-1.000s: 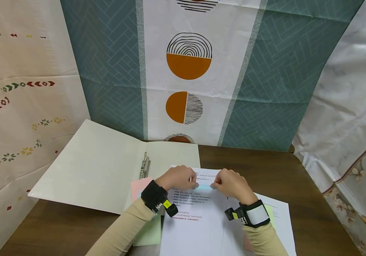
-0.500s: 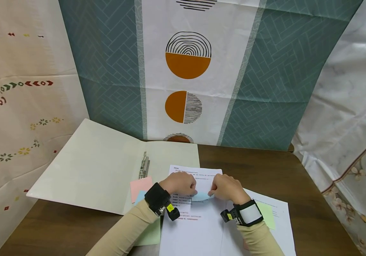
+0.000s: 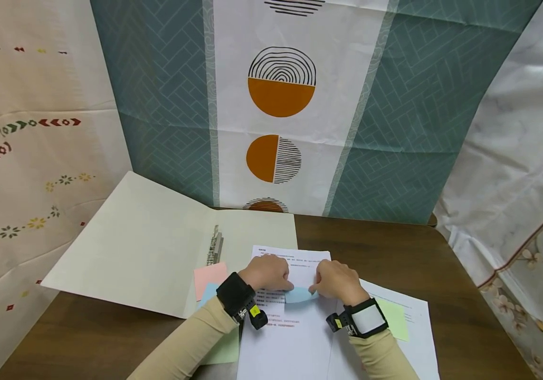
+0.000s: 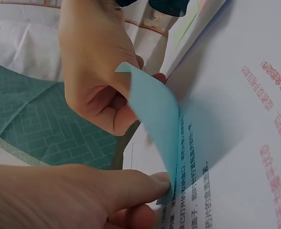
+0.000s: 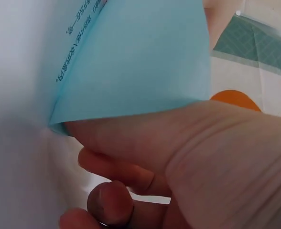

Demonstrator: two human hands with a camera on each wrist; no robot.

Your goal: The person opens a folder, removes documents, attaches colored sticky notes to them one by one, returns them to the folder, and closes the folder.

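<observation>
A pale blue sticky note (image 3: 301, 295) lies across a printed white sheet (image 3: 295, 338), its body bent up off the page in the left wrist view. My left hand (image 3: 267, 272) pinches one end of it, the thumb and a finger close together at the paper. At the other end my right hand (image 3: 339, 282) holds the blue note (image 5: 140, 62) with the thumb against it, the other fingers curled below. Red and black print shows beside the note. The fingertips behind the note are partly hidden.
An open white ring binder (image 3: 143, 248) with a metal clip (image 3: 215, 247) stands at the left. Pink (image 3: 209, 278) and green (image 3: 221, 347) notes lie near it. Another sheet (image 3: 416, 327) with a green note (image 3: 393, 318) is at right on the wooden table (image 3: 371, 243).
Both hands have moved slightly toward the person, carrying the blue sticky note lower on the sheet. The note now shows more of its face. Little differs from half a second ago.
</observation>
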